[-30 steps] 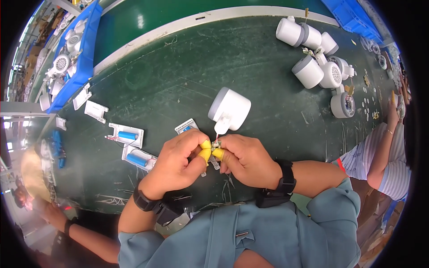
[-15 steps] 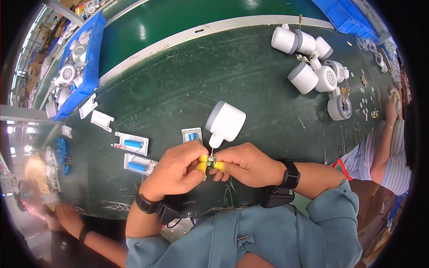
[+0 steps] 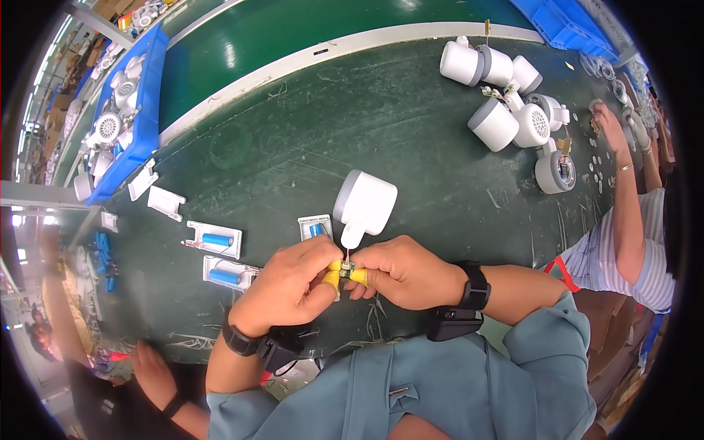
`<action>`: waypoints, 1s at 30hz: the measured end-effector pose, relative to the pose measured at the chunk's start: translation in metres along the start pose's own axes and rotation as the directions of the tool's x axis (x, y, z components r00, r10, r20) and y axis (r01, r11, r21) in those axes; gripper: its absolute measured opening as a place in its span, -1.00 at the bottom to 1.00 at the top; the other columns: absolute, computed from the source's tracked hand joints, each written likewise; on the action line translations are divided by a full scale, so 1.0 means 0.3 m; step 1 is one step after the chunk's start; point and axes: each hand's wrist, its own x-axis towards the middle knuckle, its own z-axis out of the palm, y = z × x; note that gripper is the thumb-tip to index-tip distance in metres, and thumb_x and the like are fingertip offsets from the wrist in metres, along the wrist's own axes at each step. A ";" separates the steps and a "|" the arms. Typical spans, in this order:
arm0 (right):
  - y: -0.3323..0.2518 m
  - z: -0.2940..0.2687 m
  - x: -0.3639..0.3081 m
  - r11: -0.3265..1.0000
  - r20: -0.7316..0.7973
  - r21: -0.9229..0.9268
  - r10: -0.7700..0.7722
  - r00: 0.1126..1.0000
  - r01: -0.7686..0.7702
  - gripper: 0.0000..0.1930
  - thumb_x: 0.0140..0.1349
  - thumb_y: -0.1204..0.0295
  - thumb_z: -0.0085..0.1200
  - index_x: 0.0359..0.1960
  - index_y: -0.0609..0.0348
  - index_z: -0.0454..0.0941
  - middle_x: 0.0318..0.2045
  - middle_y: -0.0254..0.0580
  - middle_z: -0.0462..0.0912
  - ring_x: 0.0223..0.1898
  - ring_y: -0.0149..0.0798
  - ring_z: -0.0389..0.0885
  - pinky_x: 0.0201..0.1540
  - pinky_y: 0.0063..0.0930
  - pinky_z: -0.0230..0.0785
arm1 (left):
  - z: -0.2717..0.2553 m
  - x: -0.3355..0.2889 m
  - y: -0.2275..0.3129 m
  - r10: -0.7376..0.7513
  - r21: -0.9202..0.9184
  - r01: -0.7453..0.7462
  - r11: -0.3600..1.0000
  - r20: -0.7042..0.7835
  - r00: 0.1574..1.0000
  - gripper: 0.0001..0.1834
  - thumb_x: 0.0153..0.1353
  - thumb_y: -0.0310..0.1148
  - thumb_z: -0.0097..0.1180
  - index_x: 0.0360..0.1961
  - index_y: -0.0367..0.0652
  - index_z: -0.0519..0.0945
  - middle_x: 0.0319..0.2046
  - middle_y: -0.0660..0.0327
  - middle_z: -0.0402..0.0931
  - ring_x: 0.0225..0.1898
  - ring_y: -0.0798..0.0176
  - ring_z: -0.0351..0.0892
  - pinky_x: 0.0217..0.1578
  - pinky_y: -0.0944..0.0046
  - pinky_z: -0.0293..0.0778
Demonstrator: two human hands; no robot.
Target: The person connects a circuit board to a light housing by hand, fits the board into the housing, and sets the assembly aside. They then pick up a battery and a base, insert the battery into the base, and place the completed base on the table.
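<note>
Between my fingertips, close to my body, is a small green circuit board [image 3: 347, 270]. My left hand [image 3: 290, 284] pinches it from the left, and my right hand [image 3: 412, 274] grips it from the right. Yellow finger covers sit on several of my fingertips. Thin red and white wires lead from the board up into the narrow neck of a white cylindrical housing [image 3: 372, 204] with a grey rim, lying just beyond my hands. Partly hidden behind my left hand is a white tray-like shell [image 3: 304, 232] with a blue cylindrical battery [image 3: 316, 229].
Left of my hands lie white shells with batteries [image 3: 217, 240] and bare shells [image 3: 166, 203]. A blue bin [image 3: 150, 121] of white fan-like units stands far left. More housings [image 3: 493, 125] cluster far right. A co-worker's arm [image 3: 623, 172] reaches in at right; another person's hand [image 3: 154, 374] is lower left.
My hands keep their hold on the board, while the housing appears slightly shifted left. The right-hand co-worker's arm has reached farther over the table; the person at lower left has moved.
</note>
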 end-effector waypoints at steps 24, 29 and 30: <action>0.021 -0.079 0.025 0.953 -0.312 0.066 -0.260 0.914 0.294 -0.09 0.02 0.66 0.31 0.39 0.13 0.03 0.27 -0.20 0.28 0.30 -0.30 0.30 0.33 -0.30 0.18 | 0.041 -0.036 0.025 0.225 0.367 -0.178 0.913 -0.090 0.970 -0.71 -0.05 -0.47 0.17 -0.23 -0.17 0.47 -0.32 0.20 0.51 -0.48 0.08 0.58 -0.53 0.18 0.50; 0.014 -0.062 0.033 0.937 -0.315 0.157 -0.253 0.915 0.314 -0.06 0.00 0.67 0.33 0.40 0.13 0.03 0.27 -0.23 0.30 0.30 -0.30 0.31 0.32 -0.32 0.19 | 0.040 -0.046 0.031 0.312 0.307 -0.262 0.915 -0.125 0.942 -0.69 -0.01 -0.51 0.18 -0.19 -0.18 0.47 -0.33 0.18 0.52 -0.49 0.12 0.58 -0.55 0.22 0.47; 0.019 -0.069 0.033 0.943 -0.319 0.130 -0.252 0.914 0.305 -0.06 -0.01 0.68 0.33 0.40 0.13 0.03 0.25 -0.24 0.32 0.28 -0.32 0.32 0.31 -0.34 0.19 | 0.037 -0.048 0.034 0.332 0.281 -0.284 0.917 -0.139 0.933 -0.70 0.03 -0.55 0.17 -0.16 -0.19 0.46 -0.33 0.18 0.52 -0.50 0.17 0.58 -0.56 0.25 0.45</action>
